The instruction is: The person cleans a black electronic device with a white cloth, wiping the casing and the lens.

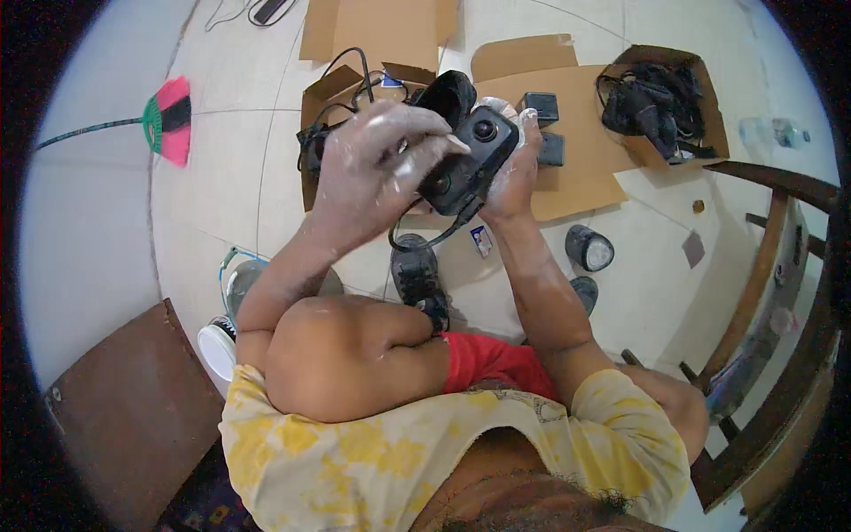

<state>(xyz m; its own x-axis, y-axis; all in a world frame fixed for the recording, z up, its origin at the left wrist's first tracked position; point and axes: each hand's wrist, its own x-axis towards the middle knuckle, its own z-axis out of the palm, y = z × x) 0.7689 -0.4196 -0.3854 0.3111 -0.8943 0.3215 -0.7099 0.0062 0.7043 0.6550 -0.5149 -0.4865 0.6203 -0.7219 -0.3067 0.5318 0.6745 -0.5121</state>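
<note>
A black two-lens camera unit [484, 152] with a cable looping from its lower end is held up in front of me. My right hand [516, 173] grips it from behind and along its right side, with the fingers partly hidden. My left hand [381, 168] has its fingers pinched together against the front face, between the two lenses. Whether a small thing is in that pinch I cannot make out. White powder or paste coats both hands. A black padded piece [449, 96] sits behind the unit's upper left.
Beyond my hands are an open carton [310, 191] with black cables, flattened cardboard [585, 191] bearing two small black blocks [541, 107], and a box [720, 133] of black gear. A dark jar [589, 248] holds something white. A broom [168, 121] lies left; a wooden frame [762, 266] stands right.
</note>
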